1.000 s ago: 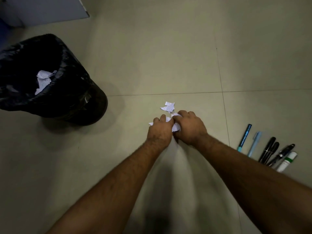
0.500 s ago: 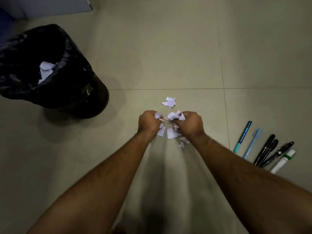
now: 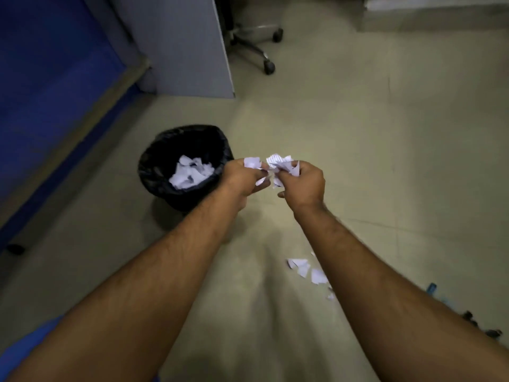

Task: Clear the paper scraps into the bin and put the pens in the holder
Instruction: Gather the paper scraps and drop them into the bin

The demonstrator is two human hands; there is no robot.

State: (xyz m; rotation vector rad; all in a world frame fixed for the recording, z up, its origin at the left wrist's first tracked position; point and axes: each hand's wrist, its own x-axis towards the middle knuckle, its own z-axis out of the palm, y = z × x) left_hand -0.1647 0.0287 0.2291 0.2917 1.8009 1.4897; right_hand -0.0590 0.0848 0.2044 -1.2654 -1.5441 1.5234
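Observation:
My left hand point(image 3: 242, 179) and my right hand point(image 3: 301, 184) are raised above the floor, side by side, each shut on white paper scraps point(image 3: 279, 164). They hover just right of the bin point(image 3: 154, 158), a round bin with a black liner and white scraps point(image 3: 190, 173) inside. A few more paper scraps point(image 3: 305, 268) lie on the floor beside my right forearm. The pens point(image 3: 479, 325) show only as dark tips at the lower right, mostly hidden behind that forearm. No pen holder is in view.
A grey desk panel point(image 3: 187, 51) stands behind the bin. An office chair base with castors point(image 3: 261, 48) sits at the top centre. A blue wall point(image 3: 49, 86) runs along the left. The floor is beige tile.
Both hands closed on scraps on the floor, then lifted them up and toward the bin. The view tilted upward, so the bin now appears near the centre.

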